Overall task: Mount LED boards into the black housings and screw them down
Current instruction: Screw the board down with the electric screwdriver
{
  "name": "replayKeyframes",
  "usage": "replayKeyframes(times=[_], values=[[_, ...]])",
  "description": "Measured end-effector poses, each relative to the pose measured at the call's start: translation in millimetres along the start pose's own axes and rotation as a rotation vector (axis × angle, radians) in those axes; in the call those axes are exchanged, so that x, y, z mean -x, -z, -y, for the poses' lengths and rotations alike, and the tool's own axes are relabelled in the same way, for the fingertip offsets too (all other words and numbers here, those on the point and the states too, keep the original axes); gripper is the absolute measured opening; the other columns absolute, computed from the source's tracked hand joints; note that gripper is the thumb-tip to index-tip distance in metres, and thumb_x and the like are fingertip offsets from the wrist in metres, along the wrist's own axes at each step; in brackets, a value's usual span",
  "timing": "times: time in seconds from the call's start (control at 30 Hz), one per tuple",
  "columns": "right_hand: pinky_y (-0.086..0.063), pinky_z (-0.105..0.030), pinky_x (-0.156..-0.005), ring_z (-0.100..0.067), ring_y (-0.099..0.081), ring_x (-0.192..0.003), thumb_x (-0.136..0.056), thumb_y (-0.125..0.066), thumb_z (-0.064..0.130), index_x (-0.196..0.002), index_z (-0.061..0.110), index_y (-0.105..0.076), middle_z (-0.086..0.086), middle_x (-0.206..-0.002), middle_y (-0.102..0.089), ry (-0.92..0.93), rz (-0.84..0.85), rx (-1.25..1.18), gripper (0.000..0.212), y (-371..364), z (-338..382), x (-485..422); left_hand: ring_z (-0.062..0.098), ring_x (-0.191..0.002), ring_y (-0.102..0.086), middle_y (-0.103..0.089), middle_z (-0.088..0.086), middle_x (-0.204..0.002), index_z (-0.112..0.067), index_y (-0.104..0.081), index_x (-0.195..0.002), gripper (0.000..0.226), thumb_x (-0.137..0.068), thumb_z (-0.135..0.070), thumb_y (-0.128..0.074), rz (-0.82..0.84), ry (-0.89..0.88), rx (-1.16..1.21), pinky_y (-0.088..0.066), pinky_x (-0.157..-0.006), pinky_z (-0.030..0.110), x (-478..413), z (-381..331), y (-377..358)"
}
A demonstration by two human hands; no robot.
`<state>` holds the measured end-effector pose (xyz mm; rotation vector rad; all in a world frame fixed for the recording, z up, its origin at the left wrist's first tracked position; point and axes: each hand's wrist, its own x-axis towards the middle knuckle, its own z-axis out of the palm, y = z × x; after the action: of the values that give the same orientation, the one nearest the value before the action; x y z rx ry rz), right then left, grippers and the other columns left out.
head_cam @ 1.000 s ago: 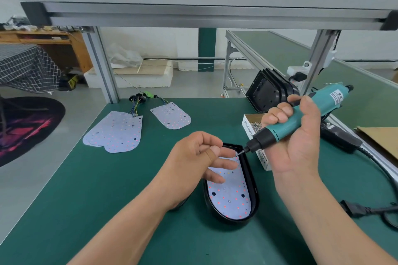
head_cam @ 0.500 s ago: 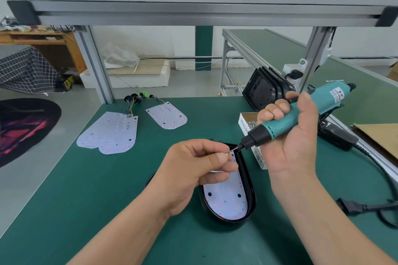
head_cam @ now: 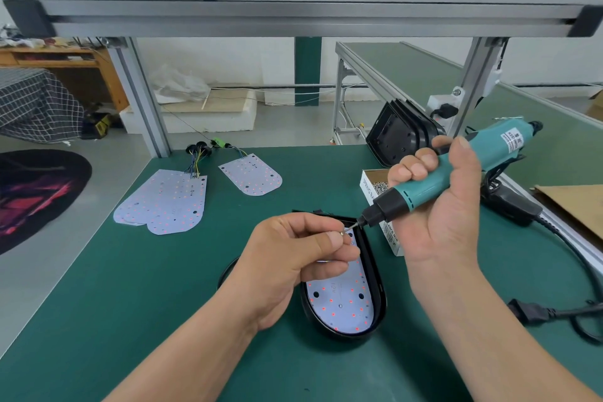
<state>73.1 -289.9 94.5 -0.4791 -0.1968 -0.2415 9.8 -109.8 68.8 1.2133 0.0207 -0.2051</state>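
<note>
Left hand point(head_cam: 290, 258): thumb and forefinger pinch a tiny screw point(head_cam: 341, 233) right at the screwdriver point(head_cam: 421, 189) tip.
Right hand point(head_cam: 440, 215): fingers wrapped round the screwdriver, which is tilted down-left.
Board point(head_cam: 339, 300): sits inside the black housing point(head_cam: 376, 274) on the table point(head_cam: 163, 287).
Spare boards point(head_cam: 169, 202): far left.
Screw box point(head_cam: 368, 192): just beside the housing.

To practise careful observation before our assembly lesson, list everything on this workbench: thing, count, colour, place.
housing: one, black, bench centre
LED board: one, white, inside housing
loose LED boards: stack plus one, white, far left
screw: one, silver, at driver tip
electric screwdriver: one, teal, above housing
screw box: one, white, right of housing
spare housings: stack, black, back right
power cable: one, black, right edge
left hand: pinches screw
right hand: grips screwdriver
</note>
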Motion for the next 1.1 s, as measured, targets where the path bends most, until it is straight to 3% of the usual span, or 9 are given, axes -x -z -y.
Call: replayKeyframes(times=[0.33,0.5,0.63,0.73,0.9,1.0,1.1], values=[[-0.048,-0.026,-0.065,-0.011,-0.045,-0.064,-0.105,-0.059,0.030,-0.098,0.018,-0.059,0.004,-0.077,-0.046,0.018,0.055,0.056,0.014,2.3,-1.5,0.3,0.030,-0.088,-0.081,-0.079,0.022,-0.092,-0.014,-0.083,-0.087,0.019,-0.092,0.003,-0.076,-0.043,-0.072,-0.077,-0.063,-0.070,0.026,0.2,1.6,-2.6],[-0.048,-0.027,-0.068,-0.012,-0.047,-0.066,-0.104,-0.063,0.035,-0.102,0.018,-0.058,0.004,-0.078,-0.048,0.025,0.051,0.079,0.018,4.7,-6.2,0.5,0.027,-0.085,-0.081,-0.080,0.014,-0.085,-0.019,-0.081,-0.088,0.024,-0.094,0.003,-0.075,-0.097,-0.199,-0.261,-0.063,-0.072,0.025,-3.3,7.6,0.3],[-0.049,-0.029,-0.069,-0.014,-0.048,-0.067,-0.102,-0.068,0.039,-0.101,0.017,-0.056,0.003,-0.079,-0.049,0.010,-0.046,0.064,0.024,10.0,-13.6,-0.5,0.021,-0.085,-0.081,-0.081,0.004,-0.085,-0.032,-0.081,-0.091,0.029,-0.095,-0.004,-0.074,-0.125,-0.261,-0.418,-0.064,-0.075,0.028,-5.7,13.0,5.2],[-0.051,-0.029,-0.067,-0.014,-0.049,-0.065,-0.102,-0.067,0.039,-0.101,0.016,-0.056,0.002,-0.077,-0.049,-0.007,-0.115,0.055,0.025,14.9,-17.2,-2.7,0.018,-0.087,-0.080,-0.082,-0.003,-0.088,-0.038,-0.079,-0.095,0.020,-0.091,-0.020,-0.072,-0.123,-0.242,-0.520,-0.065,-0.081,0.039,-7.0,17.4,7.7],[-0.052,-0.028,-0.066,-0.013,-0.050,-0.064,-0.102,-0.067,0.039,-0.101,0.016,-0.056,0.002,-0.076,-0.050,-0.023,-0.147,0.042,0.025,20.6,-18.8,-5.4,0.016,-0.090,-0.080,-0.080,-0.010,-0.104,-0.043,-0.076,-0.103,0.028,-0.083,-0.024,-0.073,-0.087,-0.267,-0.498,-0.064,-0.076,0.031,-7.0,16.2,5.6],[-0.052,-0.028,-0.067,-0.013,-0.050,-0.064,-0.102,-0.068,0.039,-0.101,0.016,-0.056,0.002,-0.076,-0.050,-0.026,-0.153,0.039,0.026,22.5,-17.9,-7.5,0.014,-0.088,-0.078,-0.077,-0.020,-0.110,-0.049,-0.071,-0.110,0.039,-0.079,-0.026,-0.067,-0.114,-0.284,-0.581,-0.065,-0.081,0.042,-5.2,12.1,7.0],[-0.052,-0.029,-0.067,-0.013,-0.051,-0.064,-0.101,-0.070,0.038,-0.100,0.016,-0.058,0.002,-0.077,-0.050,-0.025,-0.165,0.039,0.025,24.0,-17.2,-9.7,0.007,-0.080,-0.066,-0.072,-0.021,-0.104,-0.048,-0.067,-0.116,0.043,-0.077,-0.031,-0.057,-0.289,-0.362,-0.654,-0.054,-0.073,0.025,-6.5,3.4,15.6]])
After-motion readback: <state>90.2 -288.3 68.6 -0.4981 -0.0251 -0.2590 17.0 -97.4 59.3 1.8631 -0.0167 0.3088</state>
